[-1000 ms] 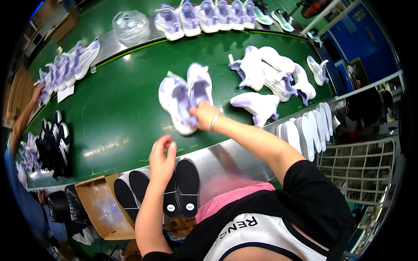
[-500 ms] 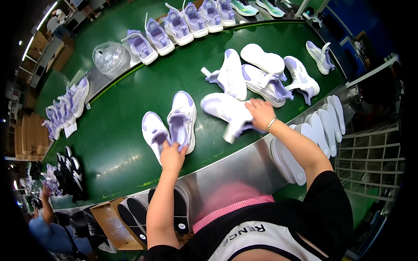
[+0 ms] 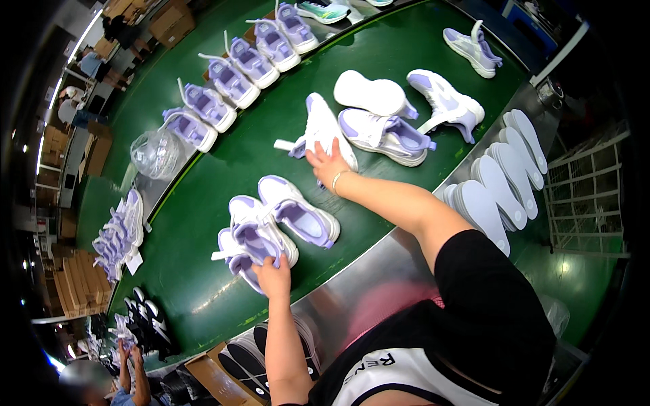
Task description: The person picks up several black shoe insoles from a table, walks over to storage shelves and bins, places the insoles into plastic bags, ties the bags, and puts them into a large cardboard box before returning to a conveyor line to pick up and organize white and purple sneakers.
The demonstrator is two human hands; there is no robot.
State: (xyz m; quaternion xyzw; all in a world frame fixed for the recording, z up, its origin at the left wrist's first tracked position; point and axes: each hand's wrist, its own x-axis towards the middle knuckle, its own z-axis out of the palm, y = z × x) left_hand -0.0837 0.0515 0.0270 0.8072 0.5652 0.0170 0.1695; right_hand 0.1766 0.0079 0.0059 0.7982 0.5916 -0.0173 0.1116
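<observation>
My left hand (image 3: 274, 277) grips the heel of a white and lilac shoe (image 3: 261, 233) near the front edge of the green belt (image 3: 203, 298). Two more such shoes lie against it, one to the right (image 3: 301, 216) and one lower left (image 3: 230, 260). My right hand (image 3: 328, 166) reaches farther out and holds a white shoe lying on its side (image 3: 323, 128). Just beyond it are another lilac shoe (image 3: 386, 135) and a shoe turned sole up (image 3: 372, 95).
A row of lilac shoes (image 3: 230, 81) runs along the belt's far side beside a clear plastic bag (image 3: 156, 152). White insoles (image 3: 501, 176) are stacked at the right, black insoles (image 3: 247, 355) below the steel edge. Another person (image 3: 128, 375) works at lower left.
My right hand left the shoe it held and moved to the one lying on its side. A third shoe now lies by the pair at my left hand.
</observation>
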